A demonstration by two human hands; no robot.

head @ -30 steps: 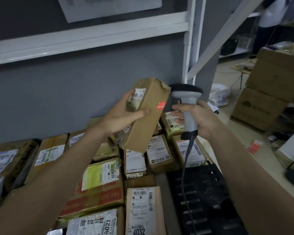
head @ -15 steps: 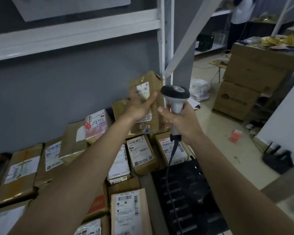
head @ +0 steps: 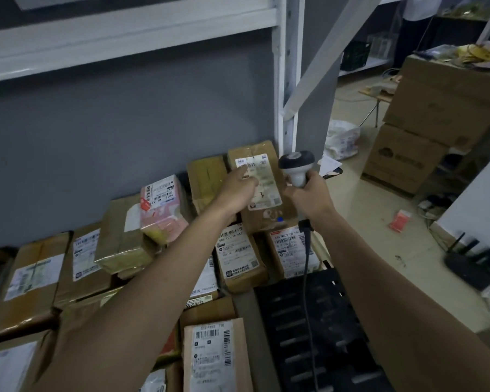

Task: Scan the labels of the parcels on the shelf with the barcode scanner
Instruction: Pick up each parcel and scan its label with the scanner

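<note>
Scanner point(head: 296, 168) gripped by right hand point(head: 311, 198) | left hand point(head: 238, 190) fingers flat on parcel point(head: 262, 190) beside shelf post point(head: 286, 80)

Parcel-laden shelf point(head: 246, 304), black tray point(head: 317, 329)

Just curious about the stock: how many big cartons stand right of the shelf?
2. A lower carton sits on the floor right of the shelf; an upper carton is stacked on it. More may be hidden behind.

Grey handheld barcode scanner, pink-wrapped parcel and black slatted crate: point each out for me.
grey handheld barcode scanner point(head: 296, 162), head view, on its rounded head.
pink-wrapped parcel point(head: 164, 213), head view, on its pink side.
black slatted crate point(head: 326, 329), head view, on its slatted top.
</note>
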